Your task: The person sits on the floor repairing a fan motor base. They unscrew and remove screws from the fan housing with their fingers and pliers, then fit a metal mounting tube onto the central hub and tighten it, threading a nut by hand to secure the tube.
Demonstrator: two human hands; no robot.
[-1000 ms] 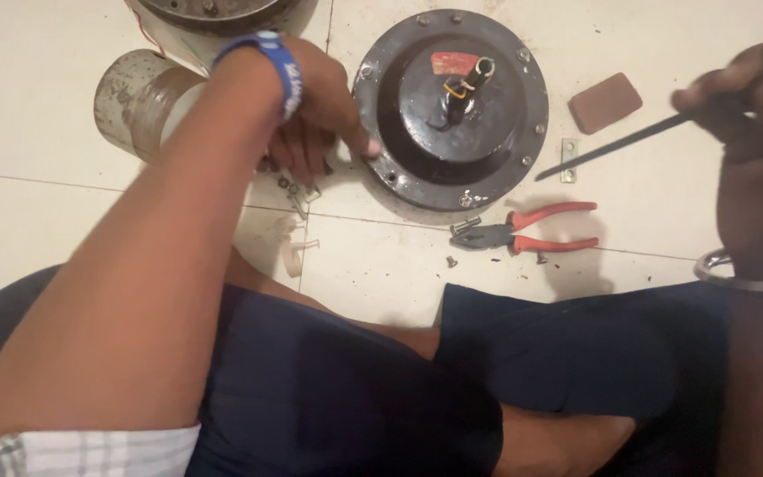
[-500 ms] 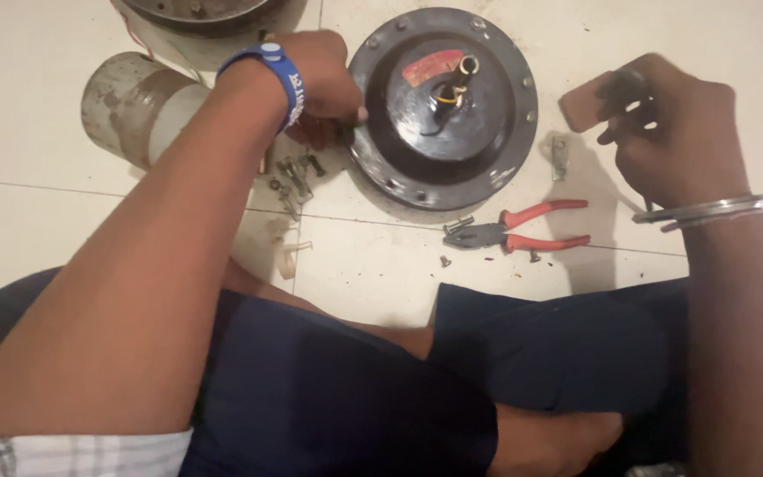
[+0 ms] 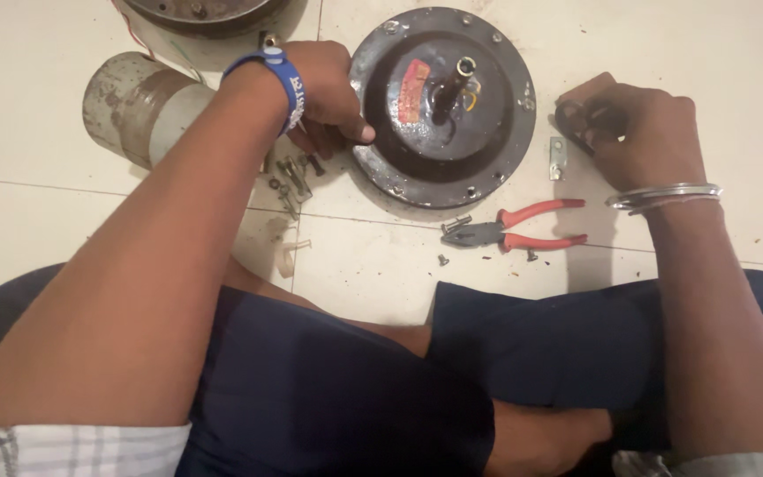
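On the pale tiled floor, the left hand grips the round motor housing's rim; the right hand clenches a dark tool, pliers just below it.

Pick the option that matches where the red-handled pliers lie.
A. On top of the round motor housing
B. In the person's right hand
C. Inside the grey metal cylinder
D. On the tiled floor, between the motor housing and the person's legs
D: the red-handled pliers rest flat on the tiled floor, just below the round motor housing and clear of both the left hand and the right hand.
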